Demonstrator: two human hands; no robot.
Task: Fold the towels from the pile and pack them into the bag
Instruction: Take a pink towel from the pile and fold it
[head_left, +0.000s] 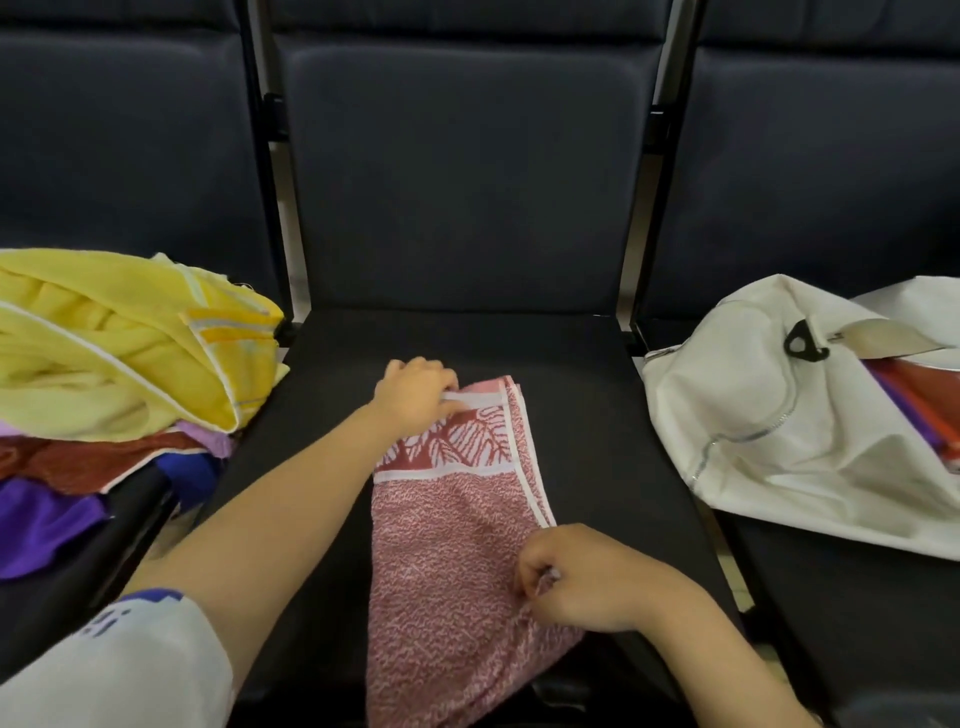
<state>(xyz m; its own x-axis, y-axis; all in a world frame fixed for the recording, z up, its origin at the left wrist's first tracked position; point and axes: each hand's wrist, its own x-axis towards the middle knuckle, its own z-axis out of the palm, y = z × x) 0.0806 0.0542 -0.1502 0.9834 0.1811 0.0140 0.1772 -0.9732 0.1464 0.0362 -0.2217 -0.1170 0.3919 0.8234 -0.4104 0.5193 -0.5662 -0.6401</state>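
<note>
Fingers (441, 376) of left hand (415, 397) pinch the pink towel (447, 545) at its far corner; right hand (587, 577) grips its edge. Near end, pile (104, 353) and bag (769, 415) cut off by frame

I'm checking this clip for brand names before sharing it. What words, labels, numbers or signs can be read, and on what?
No text here can be read.
Blue print on the white sleeve: blurred and cut off, unreadable.
Beige tag on the white bag: no writing shows.
</note>
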